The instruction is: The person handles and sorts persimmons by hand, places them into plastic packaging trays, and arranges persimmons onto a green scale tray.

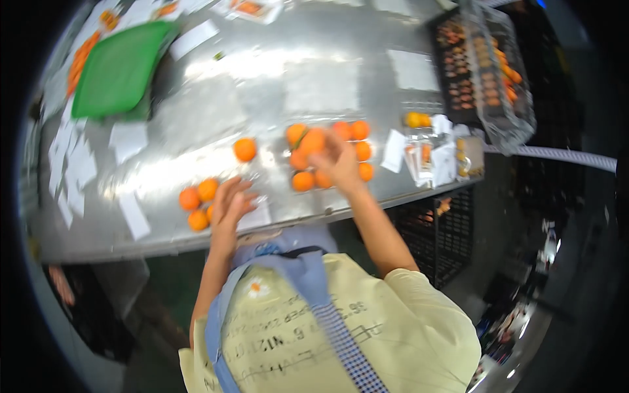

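Observation:
My right hand (337, 160) is closed round an orange (312, 141) with a bit of green leaf beside it, held over a cluster of oranges (303, 181) on the metal table. My left hand (234, 198) rests low near the table's front edge, fingers apart and curved, holding nothing visible. Just left of it lies a small group of oranges (190, 198), partly covered by its fingers. A single orange (245, 150) sits above my left hand.
On the metal table (262, 85) are a green tray (118, 71) at the left, scattered white papers (80, 164) and small packs (419, 160) at the right. A black crate (455, 65) and a clear plastic-covered box (501, 85) stand at the back right.

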Available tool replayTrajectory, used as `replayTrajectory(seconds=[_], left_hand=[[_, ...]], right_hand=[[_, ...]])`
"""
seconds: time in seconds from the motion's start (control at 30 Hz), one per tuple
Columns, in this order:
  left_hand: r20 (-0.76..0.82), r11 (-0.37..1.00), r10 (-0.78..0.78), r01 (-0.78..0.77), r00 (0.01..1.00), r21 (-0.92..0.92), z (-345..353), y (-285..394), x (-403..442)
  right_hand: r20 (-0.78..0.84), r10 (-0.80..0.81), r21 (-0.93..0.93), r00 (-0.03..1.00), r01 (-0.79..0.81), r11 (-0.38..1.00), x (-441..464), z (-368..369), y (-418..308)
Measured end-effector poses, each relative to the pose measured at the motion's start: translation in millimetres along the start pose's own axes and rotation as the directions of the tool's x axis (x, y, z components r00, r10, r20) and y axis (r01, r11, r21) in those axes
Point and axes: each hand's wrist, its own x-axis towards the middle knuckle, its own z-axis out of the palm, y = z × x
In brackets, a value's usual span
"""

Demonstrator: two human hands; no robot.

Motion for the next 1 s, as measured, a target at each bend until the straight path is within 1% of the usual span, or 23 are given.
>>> replayTrajectory(seconds=[0.03,0.07,0.1,0.13,0.17,0.2,0.27,0.33,0.37,0.4,0.43,0.47,0.5,0.53,0.57,0.67,0.77,0.87,0.97,1.0], left_hand=[[0.028,1.0,-0.02,0.019,0.999,0.019,5,4,4],[-0.009,0.998,-0.044,0.044,0.999,0.038,-1,5,2],[-0.003,0.999,-0.034,0.034,0.999,0.036,-3,3,5],[-0.006,0.999,-0.028,0.028,1.0,0.04,-3,-1,8],[-0.02,0.999,-0.029,0.03,0.999,0.045,-4,-5,5],[-0.012,0.998,-0.04,0.04,0.999,0.052,-3,-8,2],[-0.018,0.996,-0.051,0.052,0.999,0.07,3,-7,7],[-0.003,0.997,-0.054,0.054,0.999,0.055,6,-5,7],[-0.015,0.997,-0.053,0.054,0.998,0.057,5,-5,8],[-0.022,0.997,-0.054,0.056,0.998,0.057,4,-6,8],[-0.029,0.997,-0.054,0.055,0.998,0.054,2,-8,9],[-0.036,0.997,-0.055,0.057,0.998,0.053,-1,-10,9],[-0.042,0.997,-0.057,0.06,0.997,0.054,-4,-13,9],[-0.047,0.997,-0.063,0.065,0.997,0.047,-5,-15,10],[-0.053,0.997,-0.068,0.07,0.996,0.041,-4,-16,9],[-0.042,0.995,-0.09,0.092,0.995,0.043,-6,-22,9],[-0.015,0.993,-0.101,0.102,0.995,0.051,-2,-18,8],[-0.038,0.991,-0.105,0.108,0.994,0.073,-1,-11,7],[-0.053,0.994,-0.098,0.101,0.994,0.05,-6,-12,8],[-0.048,0.994,-0.096,0.099,0.994,0.048,-7,-13,8]], right_hand=[[-0.159,-0.028,0.011,0.987,0.03,0.999,22,-49,-26],[-0.317,-0.056,0.012,0.947,0.063,0.998,40,-97,-52],[-0.463,-0.082,0.002,0.883,0.094,0.996,58,-145,-79],[-0.502,-0.182,0.24,0.846,0.339,0.91,86,-223,-73],[-0.578,-0.308,0.351,0.756,0.57,0.743,100,-258,-102],[-0.275,-0.562,0.28,0.78,0.624,0.73,110,-292,-123],[-0.341,-0.416,0.179,0.843,0.493,0.851,110,-314,-121],[-0.405,-0.291,0.073,0.867,0.348,0.935,117,-302,-120],[-0.384,-0.264,-0.046,0.885,0.267,0.963,114,-284,-102],[-0.29,-0.257,-0.253,0.922,0.186,0.95,103,-239,-77],[-0.178,-0.246,-0.46,0.953,0.141,0.877,93,-197,-53],[-0.053,-0.227,-0.599,0.972,0.151,0.786,80,-153,-26],[0.05,-0.159,-0.586,0.986,0.158,0.795,70,-122,-2],[0.111,-0.188,-0.586,0.976,0.217,0.78,64,-93,20],[0.127,-0.096,-0.616,0.987,0.155,0.772,59,-66,28],[0.162,-0.165,-0.709,0.973,0.231,0.666,52,-13,39],[0.175,-0.036,-0.843,0.984,0.168,0.511,56,13,31],[0.162,-0.025,-0.815,0.986,0.148,0.561,64,14,39],[0.18,-0.083,-0.781,0.98,0.194,0.593,65,9,43],[0.165,-0.07,-0.74,0.984,0.17,0.651,65,7,42]])
